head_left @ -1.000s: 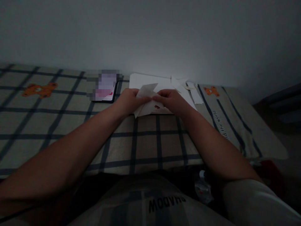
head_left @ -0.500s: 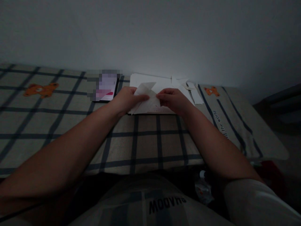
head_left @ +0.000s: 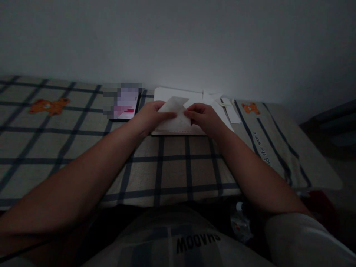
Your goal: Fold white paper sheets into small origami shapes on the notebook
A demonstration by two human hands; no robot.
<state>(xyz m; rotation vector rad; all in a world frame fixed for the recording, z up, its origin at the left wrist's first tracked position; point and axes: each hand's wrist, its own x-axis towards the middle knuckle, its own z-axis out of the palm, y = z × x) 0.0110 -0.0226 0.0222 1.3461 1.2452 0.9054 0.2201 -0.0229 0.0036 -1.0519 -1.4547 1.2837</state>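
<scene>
Left hand (head_left: 150, 116): pinches folded paper (head_left: 175, 111) at its left edge.
Right hand (head_left: 203, 116): pinches its right edge.
Paper: between both hands, long axis left-right, above checked counter (head_left: 172, 163).

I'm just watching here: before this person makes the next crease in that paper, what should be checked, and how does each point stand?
1. Both hands on the paper: ok. The left hand and right hand each pinch the folded white paper.
2. Flat support underneath: ok. The paper sits over a white sheet on the checked cloth.
3. Phone out of the way: ok. The phone lies left of the left hand, apart from it.
4. Loose paper scraps near the right hand: ok, apart from it.
5. Edges lined up: cannot tell; the scene is too dark.
</scene>
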